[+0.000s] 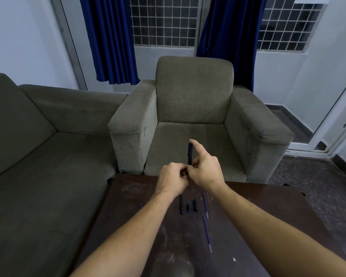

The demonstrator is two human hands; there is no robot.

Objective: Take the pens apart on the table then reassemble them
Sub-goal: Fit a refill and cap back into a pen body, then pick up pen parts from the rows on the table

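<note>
- My left hand (173,177) and right hand (205,172) both pinch a dark pen (190,153) above the table's (144,196) far edge; it stands upright, the right forefinger straight.
- Below lie a slim barrel (181,204), two stubby caps (195,205) and thin blue refills (207,232), lengthwise on scuffed dark wood.

**A plain sitting room in a home**

A grey-green upholstered armchair (194,108) faces the camera, with a matching sofa (38,140) set at a right angle on the left. Deep blue curtains (110,39) hang at windows fitted with white metal grilles (162,21) (it looks dark outside). The walls are pale, the floor (312,188) is dark speckled stone, and a white-framed glazed door (332,120) stands at the right. A low, scuffed dark wooden surface (148,226) sits before the seats.
</note>
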